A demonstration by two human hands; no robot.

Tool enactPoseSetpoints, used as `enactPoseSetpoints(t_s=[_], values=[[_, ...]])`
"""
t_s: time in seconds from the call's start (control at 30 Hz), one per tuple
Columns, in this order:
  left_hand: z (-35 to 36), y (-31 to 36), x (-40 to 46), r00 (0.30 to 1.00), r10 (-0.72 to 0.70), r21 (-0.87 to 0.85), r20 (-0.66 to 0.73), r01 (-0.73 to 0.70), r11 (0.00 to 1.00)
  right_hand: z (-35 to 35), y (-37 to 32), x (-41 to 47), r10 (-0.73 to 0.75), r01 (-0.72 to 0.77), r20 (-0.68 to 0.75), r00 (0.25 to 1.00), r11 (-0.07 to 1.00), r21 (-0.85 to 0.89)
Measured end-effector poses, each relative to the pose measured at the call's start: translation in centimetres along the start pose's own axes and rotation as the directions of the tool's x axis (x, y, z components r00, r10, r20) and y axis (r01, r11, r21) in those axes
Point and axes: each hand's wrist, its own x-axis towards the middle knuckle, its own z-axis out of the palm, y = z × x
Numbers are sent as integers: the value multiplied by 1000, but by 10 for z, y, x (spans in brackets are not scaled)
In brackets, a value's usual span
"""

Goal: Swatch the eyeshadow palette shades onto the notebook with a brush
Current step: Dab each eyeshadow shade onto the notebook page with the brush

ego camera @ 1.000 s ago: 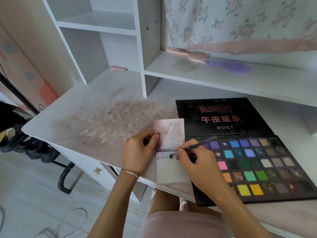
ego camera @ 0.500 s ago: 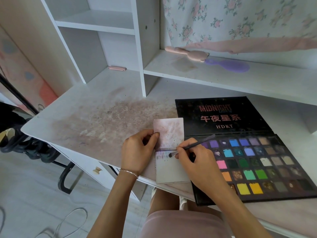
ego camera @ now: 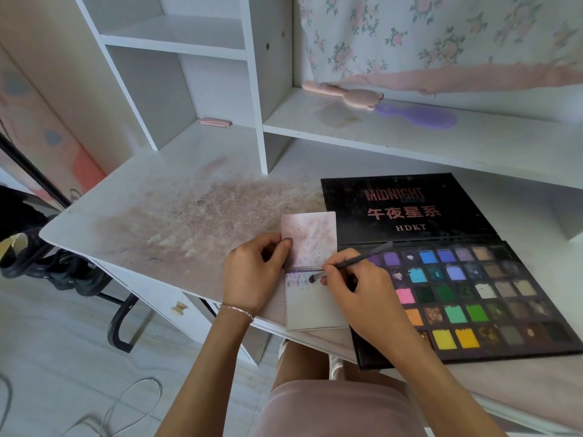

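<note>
A small open notebook (ego camera: 312, 305) lies at the desk's front edge, its upper page stained pink and its lower page carrying a row of purple swatches near the fold. My left hand (ego camera: 252, 277) holds the notebook's left side, thumb on the upper page. My right hand (ego camera: 359, 294) pinches a thin dark brush (ego camera: 350, 263), whose tip touches the lower page just right of the swatches. The big black eyeshadow palette (ego camera: 467, 294) lies open to the right, with many coloured pans and a lid printed MIDNIGHT.
The white desk (ego camera: 176, 216) is smeared with pinkish powder at the left. On the shelf (ego camera: 441, 140) behind lie a pink brush (ego camera: 344, 94) and a purple hairbrush (ego camera: 419, 116). A pink clip (ego camera: 214, 123) rests in the cubby. A black chair (ego camera: 63, 266) stands left.
The brush tip has slid slightly left and up along the swatch row on the lower page. My left hand keeps its hold on the notebook.
</note>
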Motion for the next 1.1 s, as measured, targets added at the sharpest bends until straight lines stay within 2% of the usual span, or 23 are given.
enactPoseSetpoints(t_s=[0.63, 0.77, 0.93, 1.1], values=[[0, 0, 1, 1000, 26, 27, -7, -26, 999, 1, 3, 1, -37, 37, 5, 999, 999, -9], [0, 1, 0, 1000, 24, 24, 1, -24, 999, -2, 4, 0, -24, 28, -32, 999, 990, 140], [-2, 1, 2, 1000, 13, 24, 5, -14, 1000, -10, 4, 3, 8, 17, -66, 998, 929, 370], [-3, 1, 1, 1000, 6, 17, 2, -6, 1000, -27, 6, -2, 41, 33, -155, 987, 894, 446]])
